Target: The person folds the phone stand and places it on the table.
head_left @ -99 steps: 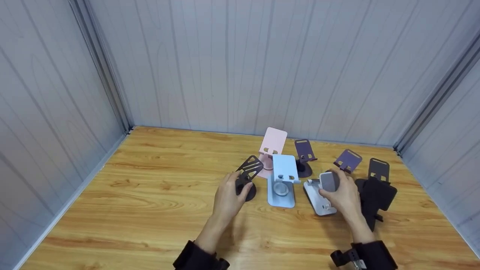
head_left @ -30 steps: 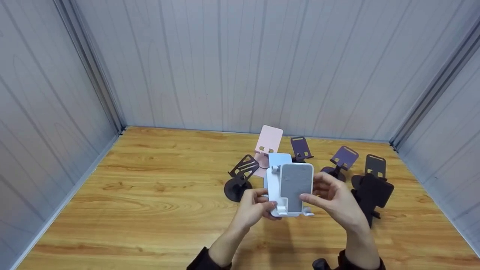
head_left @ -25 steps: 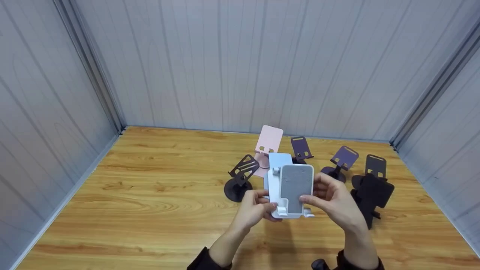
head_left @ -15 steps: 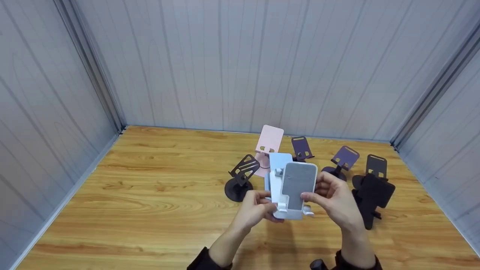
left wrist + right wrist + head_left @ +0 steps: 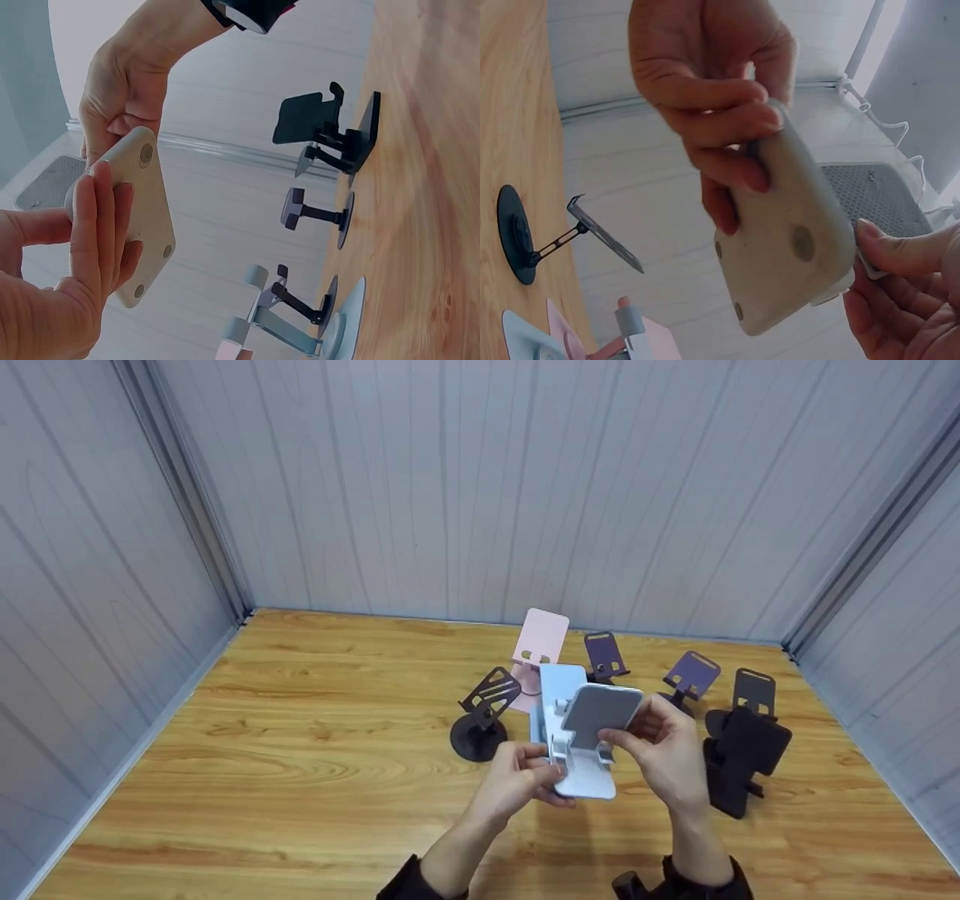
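Note:
Both hands hold a white folding phone stand (image 5: 585, 781) up in front of the other stands. My left hand (image 5: 514, 781) grips the left edge of its base, fingers beneath and thumb on top. My right hand (image 5: 669, 757) pinches the grey-padded back plate (image 5: 604, 712) at its right edge, thumb on the pad. The plate stands tilted up from the base, with small white lips at its lower end. In the left wrist view the base's underside (image 5: 154, 217) shows round grey feet. The right wrist view shows the textured pad (image 5: 881, 195) beside my right thumb.
Behind the held stand is a light blue phone stand (image 5: 561, 681), with a pink one (image 5: 541, 636) beyond. A black slotted stand (image 5: 477, 739) is at left. Purple stands (image 5: 693, 673) (image 5: 603, 652) and dark ones (image 5: 754, 690) (image 5: 754, 742) stand behind and right. Panel walls (image 5: 480, 495) enclose the wooden table (image 5: 300, 750).
My left hand has left the black slotted stand and taken the white stand's base. Over the last second, my right hand has swung the plate up and back, baring more of the base's front.

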A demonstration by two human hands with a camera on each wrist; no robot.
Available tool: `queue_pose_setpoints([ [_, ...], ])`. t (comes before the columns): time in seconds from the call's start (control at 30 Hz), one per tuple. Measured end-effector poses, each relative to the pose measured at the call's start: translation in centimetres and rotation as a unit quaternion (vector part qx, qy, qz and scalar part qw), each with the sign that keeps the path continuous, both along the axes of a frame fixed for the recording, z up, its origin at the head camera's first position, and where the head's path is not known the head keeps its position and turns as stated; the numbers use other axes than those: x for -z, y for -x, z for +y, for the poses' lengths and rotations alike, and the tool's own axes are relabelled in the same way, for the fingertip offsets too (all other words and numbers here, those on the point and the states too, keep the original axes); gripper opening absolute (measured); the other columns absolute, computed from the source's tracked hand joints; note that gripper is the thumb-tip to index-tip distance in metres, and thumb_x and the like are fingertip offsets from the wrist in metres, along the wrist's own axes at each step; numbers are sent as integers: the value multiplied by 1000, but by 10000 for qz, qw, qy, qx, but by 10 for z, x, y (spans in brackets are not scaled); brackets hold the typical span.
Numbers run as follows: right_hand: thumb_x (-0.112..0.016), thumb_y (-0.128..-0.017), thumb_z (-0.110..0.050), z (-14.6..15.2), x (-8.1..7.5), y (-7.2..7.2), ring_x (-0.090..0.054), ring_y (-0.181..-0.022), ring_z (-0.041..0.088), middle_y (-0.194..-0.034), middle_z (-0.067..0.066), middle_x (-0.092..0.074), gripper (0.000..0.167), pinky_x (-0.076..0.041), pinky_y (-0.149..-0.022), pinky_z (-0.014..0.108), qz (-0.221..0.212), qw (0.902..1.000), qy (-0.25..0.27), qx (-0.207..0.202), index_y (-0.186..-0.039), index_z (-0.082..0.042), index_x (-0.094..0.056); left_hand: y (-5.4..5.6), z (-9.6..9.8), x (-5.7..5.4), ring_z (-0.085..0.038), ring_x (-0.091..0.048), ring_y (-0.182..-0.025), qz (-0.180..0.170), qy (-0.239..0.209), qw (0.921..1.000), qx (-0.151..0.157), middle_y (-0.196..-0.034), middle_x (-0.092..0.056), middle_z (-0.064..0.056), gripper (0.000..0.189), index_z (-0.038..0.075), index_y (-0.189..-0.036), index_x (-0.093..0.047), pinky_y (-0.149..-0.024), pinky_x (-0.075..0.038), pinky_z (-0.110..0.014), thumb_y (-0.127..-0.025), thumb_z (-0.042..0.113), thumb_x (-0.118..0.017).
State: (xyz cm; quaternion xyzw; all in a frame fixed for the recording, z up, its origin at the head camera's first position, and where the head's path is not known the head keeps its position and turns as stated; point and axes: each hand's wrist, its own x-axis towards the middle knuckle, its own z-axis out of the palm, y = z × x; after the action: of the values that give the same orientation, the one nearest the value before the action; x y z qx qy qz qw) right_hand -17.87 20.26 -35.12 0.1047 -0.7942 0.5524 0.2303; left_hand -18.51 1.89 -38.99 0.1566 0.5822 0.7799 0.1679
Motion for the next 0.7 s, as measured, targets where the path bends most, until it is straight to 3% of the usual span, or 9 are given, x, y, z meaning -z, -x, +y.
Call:
queue_pose_setpoints([
  [0.27,-79,-69,13,-3,9,10,-63,-72,-6,-80,-26,-64,20,-53,-68,10,976,9940,-161,462,-84,9,-66,-3,1,-3,-20,-72,-65,-96,-13,9999,-29,-99,-68,-36,34,-21,-115,-57,-63,-63,-29,-86,-4,-55],
  [0.5,-80,-66,15,-4,14,14,-63,-75,-11,-80,-28,-62,20,-52,-69,7,1457,9856,-344,787,-76,8,-64,-6,2,-4,-21,-72,-65,-173,-20,9998,24,-101,-67,-37,35,-21,-117,-56,-63,-63,-31,-86,-4,-55],
  [0.6,-80,-64,17,-4,14,15,-62,-77,-11,-78,-20,-65,22,-52,-72,6,1685,9812,-372,867,-73,8,-63,-7,2,-4,-23,-73,-65,-151,3,9999,31,-100,-68,-37,36,-20,-118,-55,-63,-63,-30,-86,-4,-55],
  [0.7,-81,-64,16,-5,14,15,-62,-79,-10,-75,-3,-69,21,-52,-75,6,1900,9768,-445,885,-74,6,-64,-8,2,-5,-26,-73,-67,-134,11,9999,3,-101,-67,-37,36,-21,-118,-56,-63,-63,-30,-85,-4,-55],
])
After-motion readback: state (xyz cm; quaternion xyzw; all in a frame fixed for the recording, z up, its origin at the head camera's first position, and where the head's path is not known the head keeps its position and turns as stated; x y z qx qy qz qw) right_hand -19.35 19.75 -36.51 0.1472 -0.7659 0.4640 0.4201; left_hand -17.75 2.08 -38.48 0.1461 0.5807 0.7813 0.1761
